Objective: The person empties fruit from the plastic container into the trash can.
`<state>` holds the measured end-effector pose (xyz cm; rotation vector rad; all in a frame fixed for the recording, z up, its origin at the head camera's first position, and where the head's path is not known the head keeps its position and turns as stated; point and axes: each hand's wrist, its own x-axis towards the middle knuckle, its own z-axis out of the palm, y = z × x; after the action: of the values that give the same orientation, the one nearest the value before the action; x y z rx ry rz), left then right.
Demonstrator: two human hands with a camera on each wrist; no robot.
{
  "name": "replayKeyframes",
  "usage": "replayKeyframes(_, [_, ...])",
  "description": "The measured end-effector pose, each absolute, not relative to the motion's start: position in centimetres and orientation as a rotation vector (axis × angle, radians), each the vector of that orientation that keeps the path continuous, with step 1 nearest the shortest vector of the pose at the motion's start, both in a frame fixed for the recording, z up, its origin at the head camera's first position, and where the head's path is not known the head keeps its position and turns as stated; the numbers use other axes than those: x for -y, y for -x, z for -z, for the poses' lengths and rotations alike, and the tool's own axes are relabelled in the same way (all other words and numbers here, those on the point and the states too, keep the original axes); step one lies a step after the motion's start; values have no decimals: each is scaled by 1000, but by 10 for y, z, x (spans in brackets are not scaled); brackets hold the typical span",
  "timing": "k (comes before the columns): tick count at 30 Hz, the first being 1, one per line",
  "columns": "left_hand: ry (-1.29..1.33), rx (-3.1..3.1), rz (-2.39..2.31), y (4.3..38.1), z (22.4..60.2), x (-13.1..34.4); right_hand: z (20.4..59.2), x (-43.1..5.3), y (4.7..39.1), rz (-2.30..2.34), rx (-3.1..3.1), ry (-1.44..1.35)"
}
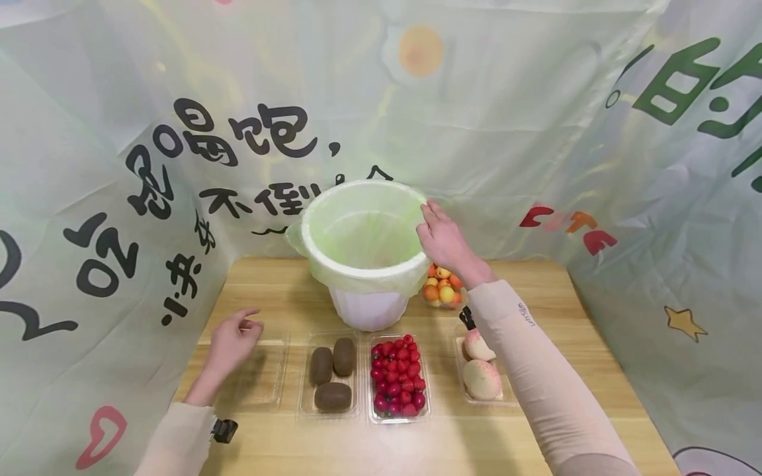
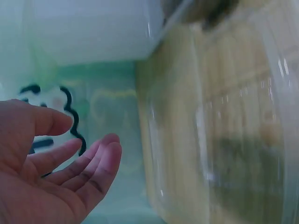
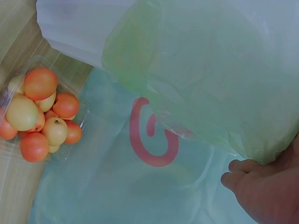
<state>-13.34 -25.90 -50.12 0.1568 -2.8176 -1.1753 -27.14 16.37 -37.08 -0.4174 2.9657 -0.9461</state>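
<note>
A white trash bin [image 1: 370, 307] stands at the back of the table, lined with a pale green plastic liner [image 1: 324, 274] folded over its rim. My right hand [image 1: 445, 238] is at the bin's right rim, fingers curled over the liner's edge. In the right wrist view, the liner [image 3: 201, 79] hangs down to the fingertips of this hand [image 3: 268, 182]. My left hand [image 1: 233, 340] hovers over a transparent plastic box [image 1: 264, 380] at the left, fingers loosely bent and holding nothing. The left wrist view shows that hand [image 2: 70, 168] beside the box's wall [image 2: 203, 140].
Plastic boxes stand in a row: one with three kiwis [image 1: 333, 396], one with red berry-like fruit [image 1: 399, 377], one with pinkish-white peaches [image 1: 482, 380]. Orange and yellow fruit [image 3: 42, 114] fills a box behind my right forearm. Printed cloth walls [image 1: 506, 132] surround the table [image 1: 452, 449].
</note>
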Motion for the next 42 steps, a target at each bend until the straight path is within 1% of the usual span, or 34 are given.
replayKeyframes(6, [-131, 2782, 1287, 129, 509, 235, 367, -161, 270, 944, -2974, 431])
replayKeyframes(18, [-56, 2834, 1479, 116, 532, 208, 370, -161, 270, 941, -2972, 416])
replayKeyframes(31, [-34, 2912, 1412, 107, 550, 197, 364, -162, 271, 645, -3027, 462])
replayKeyframes(42, [-17, 2970, 1395, 102, 554, 191, 364, -162, 270, 681, -3004, 454])
